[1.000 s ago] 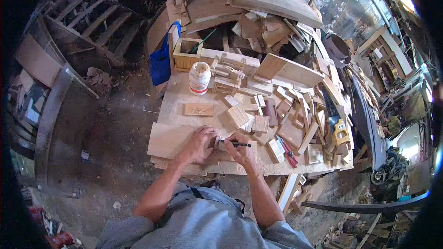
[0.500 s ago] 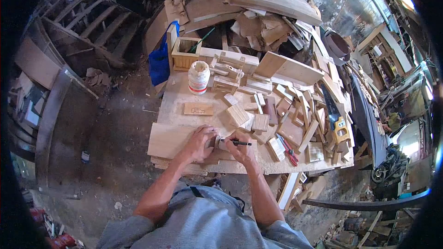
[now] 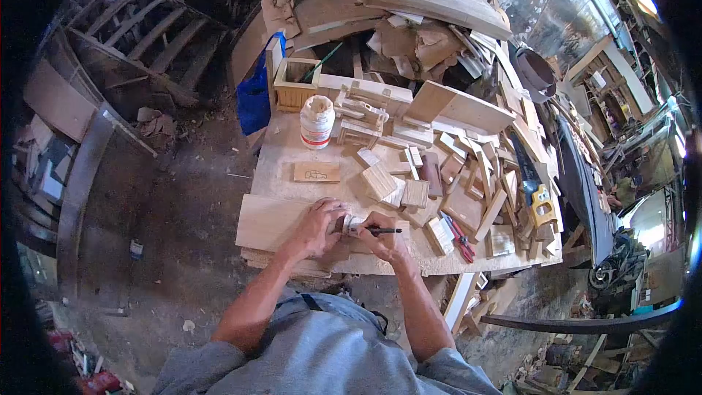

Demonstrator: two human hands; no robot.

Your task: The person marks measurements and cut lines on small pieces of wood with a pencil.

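My right hand (image 3: pixel 384 240) is closed around a black pen (image 3: pixel 386 230), whose back end points to the right. The pen's tip side is hidden by the fingers, beside a small whitish rounded piece (image 3: pixel 352 224). My left hand (image 3: pixel 322 230) rests at the right part of a flat pale board (image 3: pixel 267 221), its curled fingers against the left side of that piece. What its fingertips hold is hidden. Beyond the hands lies a small wooden block with a car outline (image 3: pixel 316 172) drawn on it.
A white jar (image 3: pixel 317 124) stands behind the block, near a wooden box (image 3: pixel 294 95). Wood offcuts (image 3: pixel 380 181) cover the right of the workbench. Red-handled pliers (image 3: pixel 462 241) and a yellow-handled handsaw (image 3: pixel 541 206) lie among them. A blue bag (image 3: pixel 253 102) hangs at the left.
The view has shifted very slightly. My right hand and the pen have tilted a little, and more of the whitish piece shows between the hands. My left hand stays in place.
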